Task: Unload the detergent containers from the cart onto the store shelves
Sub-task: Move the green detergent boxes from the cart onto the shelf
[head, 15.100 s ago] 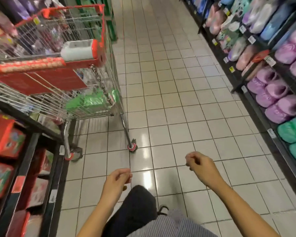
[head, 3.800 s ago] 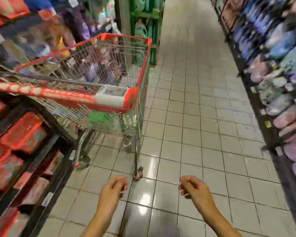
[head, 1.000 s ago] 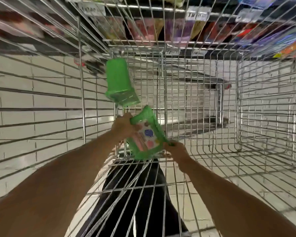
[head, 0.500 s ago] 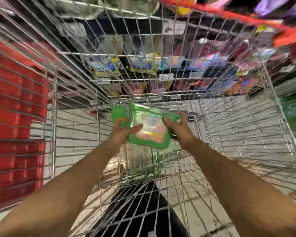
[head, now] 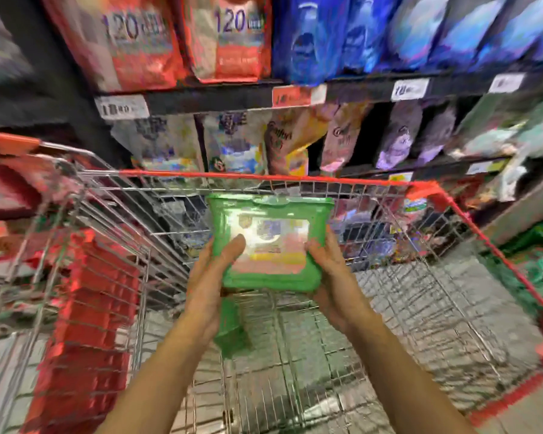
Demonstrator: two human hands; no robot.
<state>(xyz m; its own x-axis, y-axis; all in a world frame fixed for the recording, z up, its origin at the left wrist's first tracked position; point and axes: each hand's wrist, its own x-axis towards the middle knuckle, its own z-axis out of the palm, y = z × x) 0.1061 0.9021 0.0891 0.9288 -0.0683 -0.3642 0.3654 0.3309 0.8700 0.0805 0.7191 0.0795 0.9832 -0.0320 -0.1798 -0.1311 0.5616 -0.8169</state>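
A green detergent container (head: 268, 242) with a pale printed label is held upright above the wire cart (head: 389, 308), near the cart's far rim. My left hand (head: 212, 277) grips its left side, thumb across the front. My right hand (head: 333, 270) clasps its right side. A second green container (head: 232, 327) lies low in the cart basket, partly hidden behind my left hand and wrist.
Store shelves (head: 358, 95) rise just beyond the cart, packed with red, blue and pastel detergent pouches and price tags. Red packs (head: 88, 308) show through the cart's left wall. Green packs (head: 539, 264) sit low at the right. The cart rim (head: 264, 177) is red.
Both hands have lifted the green container up from deep in the basket to about rim height. My view has tilted up toward the shelves.
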